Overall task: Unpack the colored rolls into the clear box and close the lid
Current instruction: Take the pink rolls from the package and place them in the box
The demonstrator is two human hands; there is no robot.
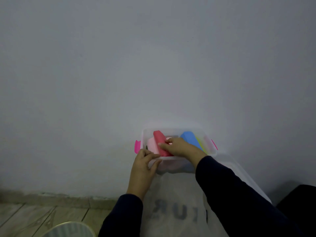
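The clear box stands open against a grey wall, with pink latches on both ends. Inside lie a red roll, a light pink roll, a blue roll and a yellow-green roll. My right hand reaches into the box, fingers closed on the red roll, which is tilted. My left hand grips the box's near left rim. No lid can be made out for certain.
A translucent plastic bag with dark letters lies under the box and my arms. A pale ribbed round container sits at bottom left on the wooden floor. A dark object stands at right.
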